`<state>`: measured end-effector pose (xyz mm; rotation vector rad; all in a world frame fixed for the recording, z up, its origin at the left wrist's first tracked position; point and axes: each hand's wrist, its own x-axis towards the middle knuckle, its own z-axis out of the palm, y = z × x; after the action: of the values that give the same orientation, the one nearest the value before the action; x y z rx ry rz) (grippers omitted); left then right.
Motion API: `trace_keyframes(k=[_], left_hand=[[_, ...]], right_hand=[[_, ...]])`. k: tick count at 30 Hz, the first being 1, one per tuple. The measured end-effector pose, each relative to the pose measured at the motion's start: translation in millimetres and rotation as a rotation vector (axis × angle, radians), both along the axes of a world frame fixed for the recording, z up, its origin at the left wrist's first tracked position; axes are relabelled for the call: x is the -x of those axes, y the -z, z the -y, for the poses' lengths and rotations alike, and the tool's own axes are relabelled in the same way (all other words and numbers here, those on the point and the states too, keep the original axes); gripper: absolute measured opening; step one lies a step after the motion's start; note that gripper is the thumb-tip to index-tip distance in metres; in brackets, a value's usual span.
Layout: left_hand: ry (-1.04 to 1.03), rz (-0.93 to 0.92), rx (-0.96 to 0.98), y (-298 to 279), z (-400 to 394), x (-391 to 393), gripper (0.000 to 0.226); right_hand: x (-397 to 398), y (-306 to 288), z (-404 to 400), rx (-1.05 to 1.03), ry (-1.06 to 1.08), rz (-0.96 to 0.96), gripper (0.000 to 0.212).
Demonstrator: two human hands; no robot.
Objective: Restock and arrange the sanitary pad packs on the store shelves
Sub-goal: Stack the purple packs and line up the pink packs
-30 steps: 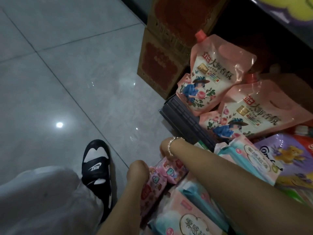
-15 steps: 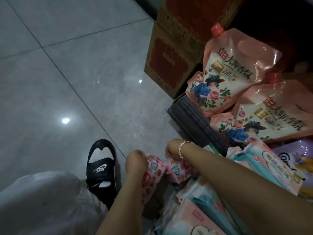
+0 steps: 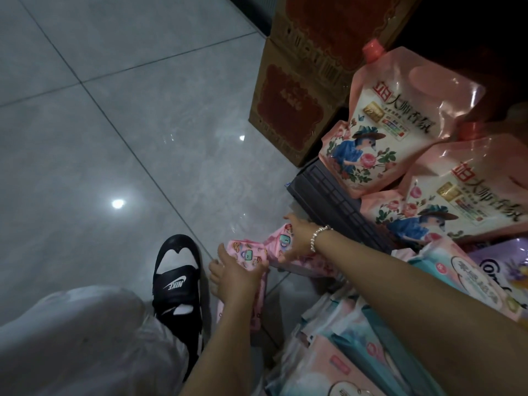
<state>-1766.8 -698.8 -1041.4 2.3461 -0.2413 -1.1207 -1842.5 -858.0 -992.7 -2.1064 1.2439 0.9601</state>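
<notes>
Two small pink sanitary pad packs with cartoon prints lie low over the floor tiles. My left hand (image 3: 237,277) grips the nearer pink pack (image 3: 248,254), which runs back under my wrist. My right hand (image 3: 298,238), with a bead bracelet, holds the second pink pack (image 3: 281,241) between fingers and thumb just beside the first. A heap of larger teal and pink pad packs (image 3: 343,355) lies under my right forearm, partly hidden by it.
Two pink detergent pouches (image 3: 385,124) lean on a dark plastic crate (image 3: 328,201) at the right. Stacked red-printed cardboard boxes (image 3: 285,110) stand behind. A purple softener bag (image 3: 503,267) is at the far right. My sandalled foot (image 3: 177,281) and white-trousered knee are at the left.
Both hands have lifted the pink packs up out of the heap and moved them forward and left over the floor. The camera has tilted, so the pouches sit lower right.
</notes>
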Motion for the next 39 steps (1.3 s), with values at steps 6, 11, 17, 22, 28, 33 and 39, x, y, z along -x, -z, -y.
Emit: trace_keyframes(k=[6, 11, 17, 22, 28, 33, 39], left_hand=[[0.036, -0.013, -0.120, 8.8, -8.3, 1.6, 0.116], [-0.067, 0.115, -0.074, 7.6, -6.7, 1.1, 0.108], [0.048, 0.092, -0.173, 4.2, -8.2, 2.6, 0.138], [-0.005, 0.063, -0.134, 2.6, -6.8, -3.3, 0.125], [-0.228, -0.033, 0.017, 1.5, -5.1, -10.1, 0.123], [-0.415, -0.102, 0.190, -23.2, 4.0, -17.2, 0.122], [-0.434, -0.048, 0.411, -79.1, 7.4, -30.1, 0.121]], right_hand=[[8.9, 11.0, -5.8, 0.050, -0.080, -0.096, 0.126], [4.2, 11.7, -3.4, 0.081, 0.166, 0.042, 0.116], [4.0, 9.5, -3.8, 0.074, 0.175, 0.014, 0.131], [1.6, 7.7, -2.5, 0.048, 0.215, 0.054, 0.129], [1.8, -5.5, -2.1, -0.009, 0.297, 0.147, 0.124], [-5.1, -39.0, -1.0, 0.028, 0.276, 0.226, 0.121], [2.0, -109.6, -18.8, 0.180, 0.256, 0.476, 0.119]])
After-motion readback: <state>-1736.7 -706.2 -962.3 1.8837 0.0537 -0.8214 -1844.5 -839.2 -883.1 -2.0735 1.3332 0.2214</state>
